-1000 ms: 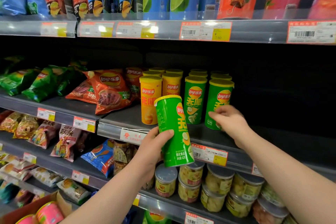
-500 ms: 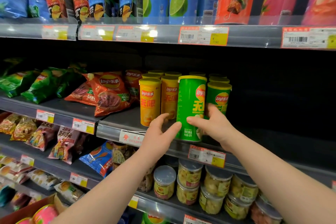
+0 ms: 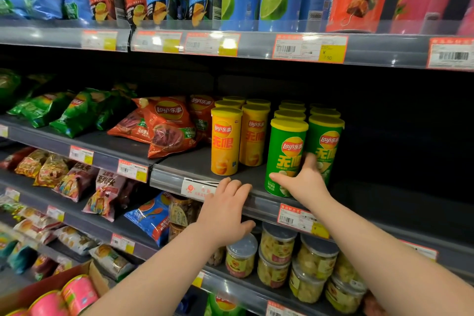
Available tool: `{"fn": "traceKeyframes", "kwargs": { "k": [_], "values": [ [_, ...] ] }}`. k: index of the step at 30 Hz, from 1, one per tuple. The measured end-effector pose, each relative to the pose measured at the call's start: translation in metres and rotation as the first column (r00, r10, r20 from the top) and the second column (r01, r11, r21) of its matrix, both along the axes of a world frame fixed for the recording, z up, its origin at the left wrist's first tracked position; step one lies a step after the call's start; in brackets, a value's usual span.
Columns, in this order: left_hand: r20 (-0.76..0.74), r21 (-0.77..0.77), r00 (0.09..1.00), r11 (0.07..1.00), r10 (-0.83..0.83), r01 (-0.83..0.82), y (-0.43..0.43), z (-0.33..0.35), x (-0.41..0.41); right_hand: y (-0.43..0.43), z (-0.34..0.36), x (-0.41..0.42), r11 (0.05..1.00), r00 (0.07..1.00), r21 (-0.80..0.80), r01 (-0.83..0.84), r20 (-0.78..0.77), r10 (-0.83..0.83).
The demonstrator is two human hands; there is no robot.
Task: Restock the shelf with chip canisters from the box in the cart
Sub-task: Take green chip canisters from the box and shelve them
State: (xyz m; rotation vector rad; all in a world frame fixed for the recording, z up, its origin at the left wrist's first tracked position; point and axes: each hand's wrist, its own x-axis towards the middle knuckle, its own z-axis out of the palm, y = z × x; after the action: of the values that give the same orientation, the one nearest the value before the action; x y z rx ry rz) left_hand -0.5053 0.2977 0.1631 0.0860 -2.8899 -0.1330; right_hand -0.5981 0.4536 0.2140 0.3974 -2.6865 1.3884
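At shelf (image 3: 261, 204) front, can (image 3: 286, 156) gripped low by R hand (image 3: 305, 183); L hand (image 3: 228, 210) loose, empty. Judged light, stiff, slick; best taken mid-body.

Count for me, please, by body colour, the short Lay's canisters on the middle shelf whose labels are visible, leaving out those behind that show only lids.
Yellow canisters: 2
Green canisters: 2, the nearer one gripped by the right hand
Total: 4
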Motion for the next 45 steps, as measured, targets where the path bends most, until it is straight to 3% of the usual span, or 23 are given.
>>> {"fn": "traceKeyframes", "kwargs": {
  "k": [20,24,26,29,34,40,45],
  "values": [
    [0.046,-0.012,0.998,0.999,-0.052,0.052,-0.004,-0.001,0.005,0.001,-0.001,0.009,0.992,1.000,0.124,0.020,-0.011,-0.019],
    [0.029,-0.044,0.998,0.997,-0.057,0.058,-0.006,-0.001,0.013,0.008,-0.001,0.018,0.991,0.995,0.126,0.043,-0.093,-0.031],
    [-0.013,-0.069,0.998,0.995,-0.068,0.067,-0.008,-0.005,0.018,0.012,-0.004,0.026,0.978,0.980,0.206,0.041,-0.198,0.000],
    [-0.028,-0.073,0.996,0.994,-0.088,0.086,-0.013,-0.014,0.028,0.012,-0.011,0.042,0.898,0.925,0.440,0.006,-0.344,0.162],
    [0.072,-0.091,0.995,0.993,-0.074,0.081,-0.023,-0.028,0.050,-0.007,-0.034,0.069,0.700,0.869,0.705,-0.116,-0.270,0.415],
    [0.207,-0.080,0.978,0.997,0.013,0.004,-0.047,-0.045,0.087,-0.039,-0.064,0.097,0.502,0.853,0.843,-0.192,-0.110,0.510],
    [0.279,-0.076,0.957,0.995,0.077,-0.058,-0.081,-0.069,0.122,-0.078,-0.085,0.123,0.420,0.820,0.870,-0.259,-0.032,0.571]
  ]
}}
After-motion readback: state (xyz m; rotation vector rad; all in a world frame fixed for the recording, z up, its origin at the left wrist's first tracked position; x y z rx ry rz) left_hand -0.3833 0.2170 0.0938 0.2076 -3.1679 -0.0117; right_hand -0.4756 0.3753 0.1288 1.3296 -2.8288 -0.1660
